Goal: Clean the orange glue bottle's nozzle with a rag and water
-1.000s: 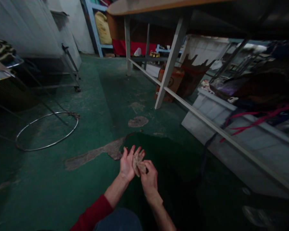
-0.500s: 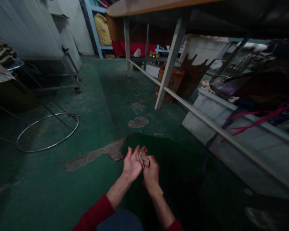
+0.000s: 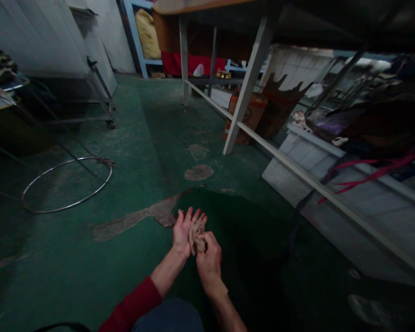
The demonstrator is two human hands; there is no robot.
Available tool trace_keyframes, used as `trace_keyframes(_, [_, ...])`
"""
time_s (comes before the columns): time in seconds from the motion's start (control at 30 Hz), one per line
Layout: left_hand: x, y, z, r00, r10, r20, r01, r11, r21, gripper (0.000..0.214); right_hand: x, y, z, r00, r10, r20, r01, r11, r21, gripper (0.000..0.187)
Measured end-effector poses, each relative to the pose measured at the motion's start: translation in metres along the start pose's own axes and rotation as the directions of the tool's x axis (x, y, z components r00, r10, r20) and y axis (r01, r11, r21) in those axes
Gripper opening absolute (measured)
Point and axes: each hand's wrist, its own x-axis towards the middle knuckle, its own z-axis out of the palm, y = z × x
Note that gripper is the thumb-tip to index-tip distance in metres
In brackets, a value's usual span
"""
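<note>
- Nearest are a blue trouser leg [image 3: 168, 317] at the bottom edge and, on the left arm, a red sleeve [image 3: 134, 302]
- The right hand [image 3: 209, 258] is curled with its fingers pinched on a crumpled beige cloth [image 3: 196, 236]
- The left hand [image 3: 182, 234] lies palm up, fingers spread, gripping nothing, with the cloth against its palm and finger bases (how much it presses back, I cannot tell)
- The step in hand looks like rubbing or wiping the left palm with the cloth, both hands held above the floor
- The next move, as I judge it, calls for a firm pinch on the right and a flat left palm, so that the loose folds do not slip
- Beyond the hands, the green floor [image 3: 131, 258] shows a worn grey patch [image 3: 138, 220]; a metal ring [image 3: 55, 211] rests to the left, a pale tub [image 3: 283, 163] to the right
- Farther off, a cardboard box [image 3: 254, 113] stands behind a table leg [image 3: 244, 101], and at the back is a yellow sack [image 3: 147, 37]
</note>
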Motion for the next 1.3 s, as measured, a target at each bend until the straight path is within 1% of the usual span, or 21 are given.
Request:
trace_keyframes(0.1, [-0.006,0.002,0.001,0.993,-0.050,0.106,0.053,0.998,-0.024,0.036,0.022,0.009,-0.007,0.989,0.132,-0.073,-0.130,0.991,0.037,0.010])
trace_keyframes(0.17, [-0.009,0.002,0.005,0.986,-0.042,0.163,0.049,0.998,-0.039,0.039,0.036,0.015,-0.013,0.974,0.202,-0.103,-0.194,0.978,0.078,0.019])
trace_keyframes(0.2, [-0.010,0.001,0.007,0.985,-0.028,0.172,0.035,0.999,-0.035,0.041,0.038,0.016,-0.015,0.970,0.223,-0.098,-0.214,0.972,0.096,0.024])
trace_keyframes(0.27, [-0.009,-0.002,0.010,0.985,-0.002,0.171,0.001,1.000,0.004,0.044,0.035,0.016,-0.014,0.970,0.239,-0.046,-0.233,0.965,0.117,0.026])
trace_keyframes(0.37, [-0.007,-0.007,0.005,0.980,0.071,0.187,-0.095,0.988,0.121,0.045,0.018,0.015,-0.008,0.971,0.225,0.083,-0.234,0.963,0.133,0.015])
trace_keyframes(0.4, [-0.007,-0.009,0.002,0.972,0.098,0.214,-0.135,0.977,0.166,0.043,0.014,0.014,-0.005,0.970,0.215,0.116,-0.230,0.963,0.141,0.012])
trace_keyframes(0.47, [-0.007,-0.012,-0.004,0.949,0.127,0.289,-0.201,0.949,0.241,0.040,0.008,0.012,-0.003,0.967,0.195,0.162,-0.222,0.961,0.165,0.012])
trace_keyframes(0.5, [-0.007,-0.013,-0.006,0.938,0.127,0.322,-0.219,0.938,0.268,0.040,0.007,0.011,-0.002,0.966,0.186,0.181,-0.218,0.959,0.181,0.014])
trace_keyframes(0.57, [-0.009,-0.012,-0.008,0.933,0.105,0.345,-0.216,0.929,0.301,0.040,0.007,0.009,-0.005,0.962,0.165,0.217,-0.214,0.951,0.225,0.017])
trace_keyframes(0.63, [-0.010,-0.009,-0.006,0.938,0.071,0.338,-0.173,0.944,0.282,0.040,0.010,0.006,-0.011,0.959,0.154,0.239,-0.220,0.933,0.283,0.021])
trace_keyframes(0.7, [-0.011,-0.004,-0.003,0.942,0.031,0.334,-0.108,0.971,0.214,0.046,0.017,0.004,-0.022,0.965,0.163,0.207,-0.229,0.907,0.353,0.024])
trace_keyframes(0.77, [-0.011,0.001,-0.001,0.943,-0.012,0.333,-0.032,0.991,0.128,0.055,0.031,0.005,-0.038,0.975,0.190,0.112,-0.220,0.879,0.422,0.032])
trace_keyframes(0.83, [-0.011,0.005,0.000,0.941,-0.057,0.333,0.039,0.997,0.061,0.058,0.045,0.007,-0.052,0.976,0.219,-0.014,-0.187,0.864,0.467,0.040])
trace_keyframes(0.9, [-0.010,0.005,0.000,0.938,-0.090,0.334,0.085,0.996,0.028,0.055,0.052,0.008,-0.055,0.967,0.233,-0.099,-0.162,0.870,0.466,0.043])
trace_keyframes(0.93, [-0.009,0.003,0.000,0.938,-0.107,0.330,0.102,0.994,0.031,0.053,0.050,0.007,-0.051,0.967,0.233,-0.107,-0.162,0.878,0.450,0.041])
trace_keyframes(0.97, [-0.007,0.000,-0.001,0.943,-0.120,0.309,0.111,0.993,0.048,0.050,0.046,0.005,-0.044,0.970,0.226,-0.091,-0.167,0.889,0.426,0.038])
trace_keyframes(1.07, [-0.002,-0.014,-0.008,0.979,-0.114,0.172,0.092,0.987,0.128,0.041,0.026,-0.004,-0.013,0.983,0.181,0.020,-0.177,0.926,0.335,0.024])
trace_keyframes(1.13, [0.000,-0.026,-0.016,0.993,-0.087,0.073,0.073,0.980,0.187,0.036,0.020,-0.009,0.005,0.986,0.160,0.040,-0.165,0.945,0.283,0.020])
trace_keyframes(1.23, [-0.001,-0.037,-0.025,0.994,-0.105,-0.009,0.104,0.961,0.257,0.031,0.030,-0.009,0.015,0.986,0.167,-0.003,-0.162,0.960,0.228,0.019])
trace_keyframes(1.3, [-0.001,-0.037,-0.027,0.995,-0.100,-0.028,0.104,0.957,0.270,0.027,0.036,-0.003,0.017,0.984,0.176,-0.013,-0.170,0.964,0.206,0.018])
